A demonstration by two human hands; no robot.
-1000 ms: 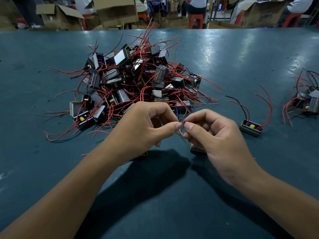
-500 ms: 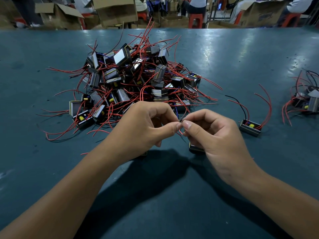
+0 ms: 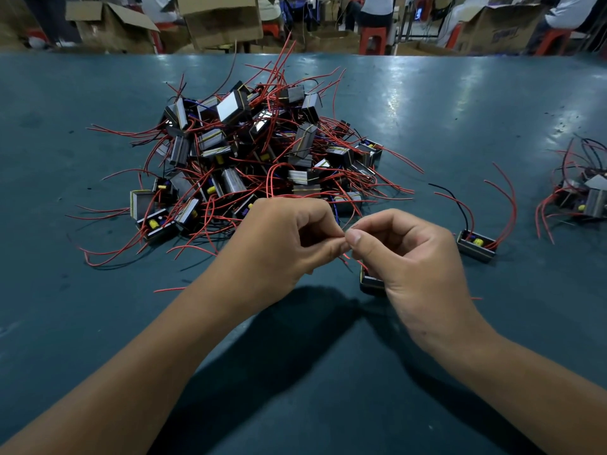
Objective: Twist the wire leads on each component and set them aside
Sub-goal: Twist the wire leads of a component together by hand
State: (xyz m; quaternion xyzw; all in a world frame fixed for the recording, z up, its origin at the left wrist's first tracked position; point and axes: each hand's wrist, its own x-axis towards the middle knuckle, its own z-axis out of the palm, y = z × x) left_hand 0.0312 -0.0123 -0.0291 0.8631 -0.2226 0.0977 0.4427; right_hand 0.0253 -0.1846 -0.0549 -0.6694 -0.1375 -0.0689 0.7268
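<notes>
Beyond the teal table (image 3: 460, 103) stand open cardboard boxes (image 3: 223, 18) and red plastic stools (image 3: 372, 39).

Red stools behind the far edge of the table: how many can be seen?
3, at least in part: one red stool right of centre, one near the right edge, and a sliver of one by the left boxes. Others may be hidden behind boxes.

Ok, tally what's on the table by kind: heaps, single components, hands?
Heaps of components: 2, big pile, small cluster.
Single components: 2, component being worked, lone component.
Hands: 2, left hand, right hand, both pinching a wire lead.
Total: 6.
</notes>
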